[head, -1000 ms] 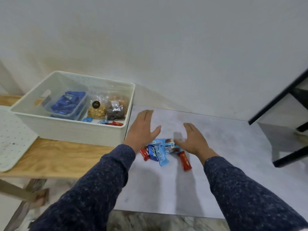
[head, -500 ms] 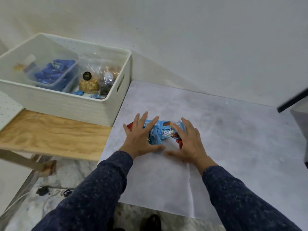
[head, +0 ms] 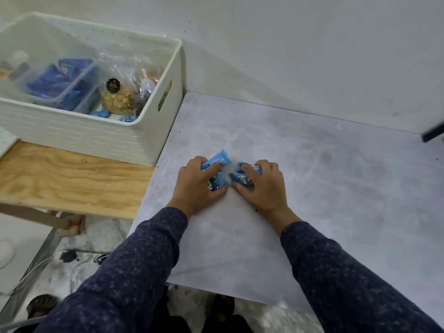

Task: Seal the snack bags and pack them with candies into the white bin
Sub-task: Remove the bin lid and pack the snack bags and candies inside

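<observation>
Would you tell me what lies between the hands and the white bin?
In the head view, only bare grey tabletop separates the left hand, gripping blue candies, from the white bin.

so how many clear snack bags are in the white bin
2, side by side at the right end of the white bin: the bag of pale round snacks with a black sticker, and the bag of dark snacks right of it. Others may be hidden.

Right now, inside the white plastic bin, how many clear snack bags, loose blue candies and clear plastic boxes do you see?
Clear snack bags: 2
Loose blue wrapped candies: 2
Clear plastic box of blue packets: 1
Total: 5
</observation>
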`<state>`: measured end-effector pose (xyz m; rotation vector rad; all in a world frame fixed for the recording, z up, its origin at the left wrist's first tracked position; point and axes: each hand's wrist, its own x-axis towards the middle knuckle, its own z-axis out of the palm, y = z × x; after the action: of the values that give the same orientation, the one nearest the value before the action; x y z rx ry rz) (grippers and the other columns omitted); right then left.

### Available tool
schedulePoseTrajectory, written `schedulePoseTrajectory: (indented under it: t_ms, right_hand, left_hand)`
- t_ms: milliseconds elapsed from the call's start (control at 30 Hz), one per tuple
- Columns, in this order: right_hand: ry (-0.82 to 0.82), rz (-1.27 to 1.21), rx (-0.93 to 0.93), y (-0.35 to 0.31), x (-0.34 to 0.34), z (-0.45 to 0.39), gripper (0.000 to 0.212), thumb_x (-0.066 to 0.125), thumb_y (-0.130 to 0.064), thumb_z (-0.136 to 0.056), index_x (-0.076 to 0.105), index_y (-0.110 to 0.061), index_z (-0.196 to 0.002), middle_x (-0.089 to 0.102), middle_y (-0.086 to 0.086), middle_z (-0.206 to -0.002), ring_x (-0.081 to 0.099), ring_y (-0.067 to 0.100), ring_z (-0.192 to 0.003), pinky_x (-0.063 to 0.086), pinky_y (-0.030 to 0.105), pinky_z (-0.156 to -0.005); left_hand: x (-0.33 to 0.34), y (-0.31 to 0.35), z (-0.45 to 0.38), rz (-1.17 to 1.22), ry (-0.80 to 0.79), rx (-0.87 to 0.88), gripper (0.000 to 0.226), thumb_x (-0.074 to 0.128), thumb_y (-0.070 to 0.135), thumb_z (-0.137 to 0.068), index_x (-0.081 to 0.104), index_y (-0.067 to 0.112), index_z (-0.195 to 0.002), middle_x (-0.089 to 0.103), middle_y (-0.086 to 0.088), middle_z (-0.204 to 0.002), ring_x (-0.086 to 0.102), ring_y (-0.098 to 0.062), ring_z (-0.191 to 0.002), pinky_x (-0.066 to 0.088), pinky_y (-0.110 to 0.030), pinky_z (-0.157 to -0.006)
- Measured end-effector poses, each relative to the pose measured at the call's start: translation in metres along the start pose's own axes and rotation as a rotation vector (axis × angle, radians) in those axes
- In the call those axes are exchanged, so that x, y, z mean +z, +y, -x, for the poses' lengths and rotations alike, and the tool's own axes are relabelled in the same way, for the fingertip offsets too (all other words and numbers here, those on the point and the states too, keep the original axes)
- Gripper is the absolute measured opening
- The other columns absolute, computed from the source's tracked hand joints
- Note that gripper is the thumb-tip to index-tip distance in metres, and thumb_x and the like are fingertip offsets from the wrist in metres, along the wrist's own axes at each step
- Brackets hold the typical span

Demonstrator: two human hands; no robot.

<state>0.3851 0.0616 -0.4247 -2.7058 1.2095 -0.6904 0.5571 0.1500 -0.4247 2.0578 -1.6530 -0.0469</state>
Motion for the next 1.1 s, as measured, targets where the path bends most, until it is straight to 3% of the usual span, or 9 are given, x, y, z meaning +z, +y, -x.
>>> schedulePoseTrajectory:
  t_ms: [100, 233, 400, 533, 667, 800, 967, 1100]
  right_hand:
    - [0.024, 0.09, 0.025, -0.006, 0.0, 0.006, 0.037, 0.05, -0.052, -0.076, 0.069, -0.023, -0.09, 0.058, 0.006, -0.079, 0.055, 0.024, -0.063, 0.039, 0.023, -0.04]
    - [0.01, 0.055, 0.045, -0.007, -0.002, 0.004, 0.034, 0.05, -0.049, -0.078, 0.068, -0.02, -0.083, 0.054, 0.006, -0.068, 0.049, 0.024, -0.04, 0.035, 0.022, -0.034]
    - [0.01, 0.01, 0.066, -0.01, -0.019, -0.008, 0.034, 0.05, -0.044, -0.077, 0.068, -0.015, -0.077, 0.052, 0.006, -0.06, 0.043, 0.027, -0.032, 0.033, 0.021, -0.033]
    - [-0.027, 0.064, 0.097, -0.012, -0.051, -0.028, 0.03, 0.06, -0.04, -0.077, 0.068, -0.012, -0.081, 0.056, 0.01, -0.062, 0.049, 0.031, -0.037, 0.029, 0.02, -0.042]
    - [0.034, 0.085, 0.09, -0.024, -0.085, -0.061, 0.027, 0.069, -0.036, -0.071, 0.068, -0.011, -0.08, 0.057, 0.011, -0.062, 0.048, 0.032, -0.035, 0.032, 0.021, -0.041]
    - [0.106, 0.055, 0.088, -0.057, -0.121, -0.108, 0.025, 0.072, -0.032, -0.072, 0.068, -0.01, -0.081, 0.058, 0.013, -0.063, 0.05, 0.032, -0.039, 0.031, 0.022, -0.046]
    - [0.105, -0.001, 0.033, -0.123, -0.141, -0.163, 0.03, 0.068, -0.034, -0.081, 0.066, -0.007, -0.094, 0.062, 0.016, -0.078, 0.056, 0.036, -0.055, 0.033, 0.028, -0.053]
    - [0.038, -0.049, 0.002, -0.187, -0.124, -0.196, 0.035, 0.06, -0.04, -0.086, 0.062, -0.01, -0.104, 0.061, 0.014, -0.089, 0.059, 0.036, -0.07, 0.034, 0.029, -0.058]
  left_hand:
    - [-0.003, 0.004, 0.002, 0.009, 0.007, 0.006, 0.039, 0.057, 0.051, -0.068, 0.065, 0.02, -0.09, 0.054, -0.006, -0.081, 0.051, -0.023, -0.062, 0.047, -0.031, -0.052]
    - [-0.007, 0.011, 0.004, 0.027, -0.015, -0.02, 0.04, 0.054, 0.048, -0.066, 0.067, 0.019, -0.09, 0.054, -0.006, -0.076, 0.051, -0.021, -0.053, 0.045, -0.025, -0.046]
    - [-0.02, 0.022, -0.001, 0.045, -0.067, -0.017, 0.037, 0.06, 0.044, -0.064, 0.066, 0.019, -0.091, 0.054, -0.008, -0.074, 0.052, -0.025, -0.05, 0.044, -0.024, -0.045]
    - [-0.05, 0.033, -0.021, 0.034, -0.068, -0.005, 0.04, 0.077, 0.034, -0.061, 0.066, 0.017, -0.096, 0.055, -0.011, -0.077, 0.052, -0.027, -0.051, 0.042, -0.024, -0.046]
    - [-0.098, 0.047, -0.046, 0.045, -0.022, -0.067, 0.04, 0.071, 0.034, -0.069, 0.065, 0.017, -0.105, 0.054, -0.011, -0.088, 0.054, -0.028, -0.064, 0.044, -0.028, -0.056]
    - [-0.147, 0.046, -0.07, 0.057, 0.061, -0.011, 0.039, 0.069, 0.034, -0.065, 0.066, 0.017, -0.1, 0.054, -0.01, -0.082, 0.054, -0.028, -0.059, 0.043, -0.025, -0.051]
    - [-0.214, 0.011, -0.094, 0.001, 0.149, -0.047, 0.041, 0.069, 0.035, -0.071, 0.061, 0.018, -0.108, 0.053, -0.01, -0.091, 0.053, -0.027, -0.064, 0.047, -0.03, -0.056]
    - [-0.251, -0.047, -0.105, -0.039, 0.132, -0.132, 0.048, 0.065, 0.043, -0.077, 0.055, 0.023, -0.119, 0.051, -0.009, -0.099, 0.056, -0.026, -0.076, 0.052, -0.034, -0.07]
